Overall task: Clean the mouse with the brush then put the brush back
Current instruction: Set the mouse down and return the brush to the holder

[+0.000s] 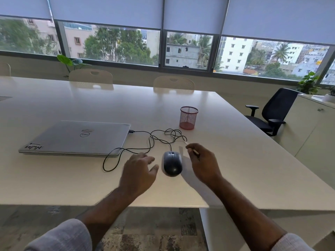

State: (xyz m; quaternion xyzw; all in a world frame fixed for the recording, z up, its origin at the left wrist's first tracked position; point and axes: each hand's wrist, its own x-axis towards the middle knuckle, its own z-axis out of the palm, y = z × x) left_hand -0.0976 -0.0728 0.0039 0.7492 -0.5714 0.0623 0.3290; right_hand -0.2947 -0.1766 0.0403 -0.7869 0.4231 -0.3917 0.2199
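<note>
A black wired mouse lies on the white table between my two hands. My left hand hovers just left of it, fingers spread, holding nothing. Just right of the mouse, my right hand pinches a thin, pale brush; its tip sticks out past my fingers towards the cable. The red mesh pen holder stands empty further back, behind the mouse.
A shut silver laptop lies to the left, with the mouse's black cable looping from its side. Cream chairs stand along the far edge. A black office chair and a cabinet are off to the right.
</note>
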